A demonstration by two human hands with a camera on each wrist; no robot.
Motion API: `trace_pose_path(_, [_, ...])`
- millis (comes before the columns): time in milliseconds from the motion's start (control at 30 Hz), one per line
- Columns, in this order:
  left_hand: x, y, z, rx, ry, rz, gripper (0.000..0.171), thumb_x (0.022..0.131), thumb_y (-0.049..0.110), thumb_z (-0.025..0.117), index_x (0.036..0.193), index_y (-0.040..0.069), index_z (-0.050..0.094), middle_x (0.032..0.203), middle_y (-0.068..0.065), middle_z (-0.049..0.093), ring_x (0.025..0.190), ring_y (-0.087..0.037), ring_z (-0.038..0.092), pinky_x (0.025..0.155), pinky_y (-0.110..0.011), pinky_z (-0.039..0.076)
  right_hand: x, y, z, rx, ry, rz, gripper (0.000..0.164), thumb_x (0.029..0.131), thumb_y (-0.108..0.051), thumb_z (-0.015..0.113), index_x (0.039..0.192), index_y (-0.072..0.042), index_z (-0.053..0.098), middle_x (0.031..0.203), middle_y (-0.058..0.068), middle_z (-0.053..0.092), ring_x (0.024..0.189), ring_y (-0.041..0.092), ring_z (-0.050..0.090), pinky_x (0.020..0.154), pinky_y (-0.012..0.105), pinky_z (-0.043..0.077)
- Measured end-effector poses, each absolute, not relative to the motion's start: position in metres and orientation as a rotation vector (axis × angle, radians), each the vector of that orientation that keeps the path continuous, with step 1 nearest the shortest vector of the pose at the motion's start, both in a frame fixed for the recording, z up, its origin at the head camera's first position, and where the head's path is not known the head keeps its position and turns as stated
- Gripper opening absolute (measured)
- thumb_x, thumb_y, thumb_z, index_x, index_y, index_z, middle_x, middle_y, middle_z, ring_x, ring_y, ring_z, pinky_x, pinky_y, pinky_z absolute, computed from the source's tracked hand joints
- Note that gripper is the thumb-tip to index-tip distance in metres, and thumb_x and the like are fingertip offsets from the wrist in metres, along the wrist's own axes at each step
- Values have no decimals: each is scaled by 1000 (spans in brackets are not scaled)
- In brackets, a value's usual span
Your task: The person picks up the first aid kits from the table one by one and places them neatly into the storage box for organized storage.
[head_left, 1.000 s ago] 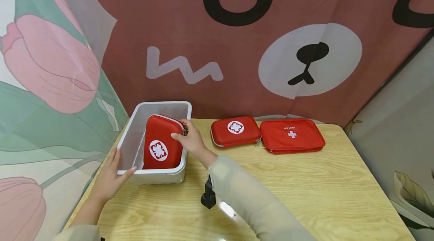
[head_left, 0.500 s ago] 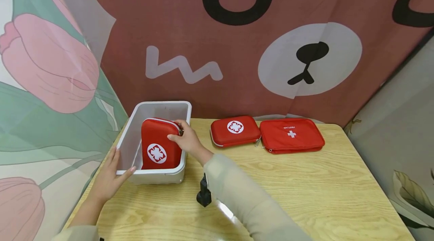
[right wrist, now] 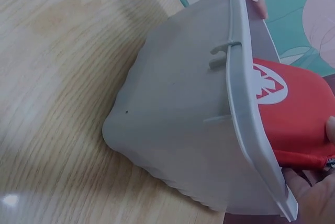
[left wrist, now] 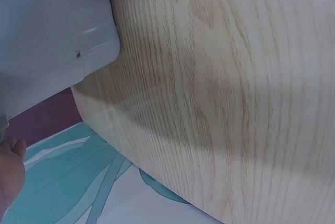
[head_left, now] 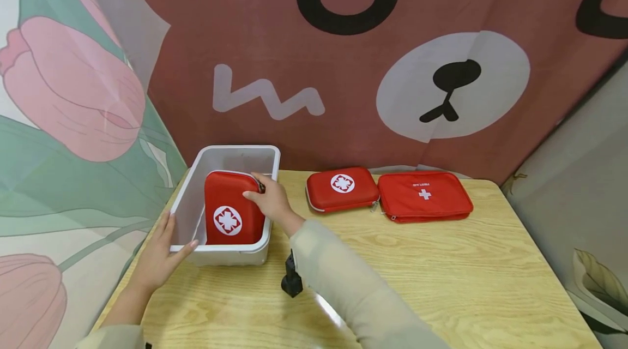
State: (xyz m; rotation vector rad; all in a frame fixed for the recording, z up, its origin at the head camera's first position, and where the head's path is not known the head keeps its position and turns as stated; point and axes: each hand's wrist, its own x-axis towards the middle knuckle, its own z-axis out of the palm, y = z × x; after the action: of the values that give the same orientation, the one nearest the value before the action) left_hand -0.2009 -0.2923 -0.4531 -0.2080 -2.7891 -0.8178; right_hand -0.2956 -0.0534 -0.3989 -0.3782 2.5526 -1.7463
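1. Here, the red case [head_left: 233, 210] stands tilted inside the pale bin [head_left: 223, 249], emblem facing the near side, with its top end close to the right rim; the near wall hides its lower edge.
2. To work it cleanly, I would steer the case by its zipped corner and leave the fingers room beside the right rim, lest they get pinched there.
3. Likewise, light, even pressure on the bin should be enough to stop it sliding over the wooden table [head_left: 441, 272].
4. The right hand [head_left: 271, 198] pinches the case's upper right corner, thumb on the emblem face, fingers at the zipped edge; the sleeved forearm [head_left: 353, 286] slants in from the near right.
5. The left hand [head_left: 156, 255] rests at the bin's near-left corner, fingers almost straight at the left rim, thumb reaching over the near one.
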Motion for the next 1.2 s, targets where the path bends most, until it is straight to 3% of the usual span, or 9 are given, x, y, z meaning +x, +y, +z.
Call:
trace_pose_path(533, [-202, -290, -450, -192, -2801, -822, 81, 81, 35, 56, 136, -3, 10, 142, -18, 2, 123, -43, 12, 87, -62, 20, -300, -62, -405, -287, 2771, -1703, 45, 77, -8, 64, 120, -4, 51, 115, 8, 54, 105, 20, 49, 85, 26, 41])
trace_pose_path(900, [-202, -289, -451, -182, -2791, -808, 80, 81, 35, 56, 136, -3, 12, 142, -19, 6, 121, -45, 17, 85, -62, 23, -312, -60, -402, -363, 2745, -1564, 42, 74, -11, 67, 114, -5, 55, 107, 7, 58, 94, 19, 53, 76, 24, 45])
trace_pose_path(1200, [-201, -291, -453, -187, -2789, -814, 80, 81, 35, 57, 136, -3, 12, 141, -20, 7, 122, -43, 15, 87, -61, 21, -308, -62, -402, -338, 2911, -1361, 36, 78, -15, 63, 113, -8, 58, 103, 6, 61, 91, 19, 55, 73, 23, 46])
